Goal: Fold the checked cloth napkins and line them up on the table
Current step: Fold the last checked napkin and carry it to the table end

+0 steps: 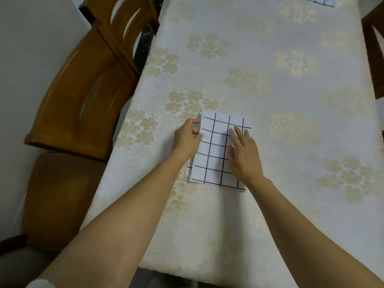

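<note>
Left hand [188,138] pinches the left edge of the folded napkin [214,151] on the desk [249,80]. Right hand [243,155] presses it, fingers straight.

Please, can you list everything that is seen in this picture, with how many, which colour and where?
tablecloth: one, cream with pale gold flowers, fills most of the view
folded napkin: one, white with black checks, near the middle of the tablecloth, under both hands
second napkin: one, white with dark checks, at the far end, cut off by the frame
chairs: three, brown wood, two left of the tablecloth, one right of it, only partly seen
left hand: one, pinches the folded napkin's left edge
right hand: one, lies flat on the folded napkin
</note>
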Action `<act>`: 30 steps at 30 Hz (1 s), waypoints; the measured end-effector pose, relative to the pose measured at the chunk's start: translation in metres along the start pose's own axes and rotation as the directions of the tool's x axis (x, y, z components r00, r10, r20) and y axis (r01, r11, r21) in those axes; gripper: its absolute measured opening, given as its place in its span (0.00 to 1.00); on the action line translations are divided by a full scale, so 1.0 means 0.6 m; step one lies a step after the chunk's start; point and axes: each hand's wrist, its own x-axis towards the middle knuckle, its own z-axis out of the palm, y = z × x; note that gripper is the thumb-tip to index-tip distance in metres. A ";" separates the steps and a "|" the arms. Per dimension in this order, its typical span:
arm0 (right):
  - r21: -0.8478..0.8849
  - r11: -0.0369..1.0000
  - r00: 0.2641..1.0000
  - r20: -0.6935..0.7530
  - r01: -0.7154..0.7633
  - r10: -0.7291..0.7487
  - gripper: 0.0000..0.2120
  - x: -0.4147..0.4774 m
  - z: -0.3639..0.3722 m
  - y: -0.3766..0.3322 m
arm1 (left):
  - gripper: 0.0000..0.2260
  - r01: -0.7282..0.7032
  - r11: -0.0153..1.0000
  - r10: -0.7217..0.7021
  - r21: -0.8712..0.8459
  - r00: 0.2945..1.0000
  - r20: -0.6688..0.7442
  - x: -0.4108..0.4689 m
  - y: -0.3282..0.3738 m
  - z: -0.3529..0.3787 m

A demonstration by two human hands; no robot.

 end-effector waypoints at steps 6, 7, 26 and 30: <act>-0.055 0.997 0.990 0.130 -0.050 0.057 0.29 0.008 0.020 0.017 | 0.19 -0.073 0.996 0.076 0.060 0.996 -0.053 0.007 0.000 0.004; -0.064 0.997 0.990 0.129 -0.051 0.059 0.29 0.009 0.023 0.018 | 0.19 -0.072 0.996 0.075 0.052 0.994 -0.078 0.006 -0.004 0.005; 0.072 0.997 0.999 -0.037 -0.022 0.024 0.24 0.033 0.002 0.055 | 0.26 -0.630 0.414 0.592 0.658 0.735 0.331 -0.055 0.002 0.104; -0.042 0.999 0.996 0.090 -0.016 0.020 0.26 0.045 -0.007 0.094 | 0.35 -0.605 0.462 0.369 0.648 0.796 0.480 -0.071 -0.010 0.155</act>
